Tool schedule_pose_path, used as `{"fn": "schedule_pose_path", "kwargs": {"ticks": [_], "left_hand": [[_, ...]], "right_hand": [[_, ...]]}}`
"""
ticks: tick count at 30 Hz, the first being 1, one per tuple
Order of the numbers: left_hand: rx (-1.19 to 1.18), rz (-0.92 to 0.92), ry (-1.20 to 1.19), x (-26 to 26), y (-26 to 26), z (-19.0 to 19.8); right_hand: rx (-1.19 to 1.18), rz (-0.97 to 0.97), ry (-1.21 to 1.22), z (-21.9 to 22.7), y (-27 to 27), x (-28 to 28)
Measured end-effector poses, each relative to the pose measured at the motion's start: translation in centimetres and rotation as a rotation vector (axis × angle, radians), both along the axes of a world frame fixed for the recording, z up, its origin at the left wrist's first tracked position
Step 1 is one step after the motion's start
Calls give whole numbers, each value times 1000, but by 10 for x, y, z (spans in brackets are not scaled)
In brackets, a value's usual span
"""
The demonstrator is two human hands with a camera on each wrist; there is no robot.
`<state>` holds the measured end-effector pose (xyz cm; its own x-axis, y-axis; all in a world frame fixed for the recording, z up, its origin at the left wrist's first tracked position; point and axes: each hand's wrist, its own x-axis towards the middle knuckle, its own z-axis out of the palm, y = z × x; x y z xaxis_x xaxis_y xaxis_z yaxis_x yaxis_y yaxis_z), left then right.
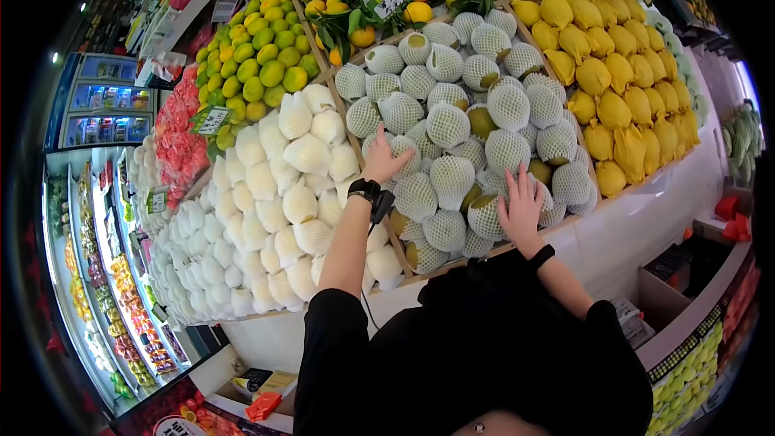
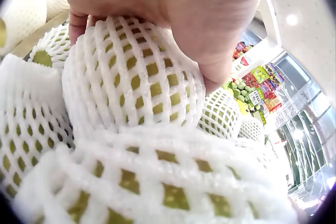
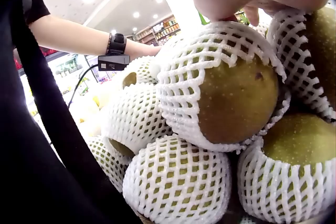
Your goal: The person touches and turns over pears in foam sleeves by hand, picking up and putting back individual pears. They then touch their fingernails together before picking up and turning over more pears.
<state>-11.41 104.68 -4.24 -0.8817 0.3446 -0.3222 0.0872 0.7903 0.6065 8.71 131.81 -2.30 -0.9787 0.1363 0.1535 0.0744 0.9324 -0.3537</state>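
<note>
Greenish fruits (image 3: 239, 100), perhaps pears, lie heaped in white foam nets (image 2: 134, 74).

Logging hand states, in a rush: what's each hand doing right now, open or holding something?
Left hand: closed, holding a green foam-netted fruit.
Right hand: open, spread over a brownish-green foam-netted fruit.

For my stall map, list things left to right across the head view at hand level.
Lit display case, red-wrapped produce, white-wrapped fruit, left hand, pear-shaped foam-netted fruit, right hand, yellow-wrapped fruit.
</note>
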Motion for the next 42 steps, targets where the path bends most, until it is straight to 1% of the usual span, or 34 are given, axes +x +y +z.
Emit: {"fn": "schedule_pose_path", "kwargs": {"ticks": [4, 5, 7, 8, 11, 12, 14, 16, 17, 18, 20, 22, 23, 25, 26, 28, 30, 33, 37, 40, 42], "left_hand": [[24, -71, 92, -2, -8, -11], [84, -67, -14, -7, -12, -11], [207, -68, -234, -19, -19, 10], [95, -44, -436, -45, -26, 9], [47, -19, -309, -97, -28, 28], [-19, 7, -183, -112, -26, 29], [-110, 37, 32, -142, -18, 25], [-95, 51, 218, -173, -12, 1], [-91, 56, 308, -185, -11, -14], [-57, 121, 196, -190, 2, 2], [-85, 97, 201, -205, 14, 0], [-85, 58, 255, -223, 20, -18], [-105, 32, 216, -231, 21, -26], [-145, -19, 129, -238, 28, -26], [-205, -42, 64, -243, 32, -26], [-197, -47, 55, -249, 34, -34], [-164, -52, 82, -253, 35, -41], [-142, -77, 49, -257, 30, -45], [-222, -58, 88, -254, 36, -49], [-118, 4, 68, -253, 36, -51], [-89, 36, 73, -249, 34, -51]], "right_hand": [[-15, 34, -22, 2, 3, -1], [-88, 46, -15, 5, 6, -1], [-231, 65, -11, 12, 15, -2], [-327, 41, 24, 12, 22, -4], [-210, -50, 40, 9, 47, -6], [-224, -82, 22, 3, 52, -5], [-229, -71, -2, -2, 56, -2], [-222, -46, 0, -5, 55, -1], [-247, -67, -9, -4, 52, -1], [-244, -71, -17, -1, 51, -3], [-258, -81, -26, 1, 50, -4], [-293, -89, -19, -2, 52, -5], [-301, -93, -17, -3, 52, -7], [-319, -100, -22, -5, 53, -6], [-331, -99, -21, -6, 54, -5], [-348, -103, -40, -9, 55, -4], [-357, -100, -62, -9, 56, -2], [-366, -83, -76, -10, 57, -3], [-377, -88, -55, -10, 56, -5], [-373, -91, -49, -11, 58, -6], [-377, -90, -45, -11, 58, -6]]}}
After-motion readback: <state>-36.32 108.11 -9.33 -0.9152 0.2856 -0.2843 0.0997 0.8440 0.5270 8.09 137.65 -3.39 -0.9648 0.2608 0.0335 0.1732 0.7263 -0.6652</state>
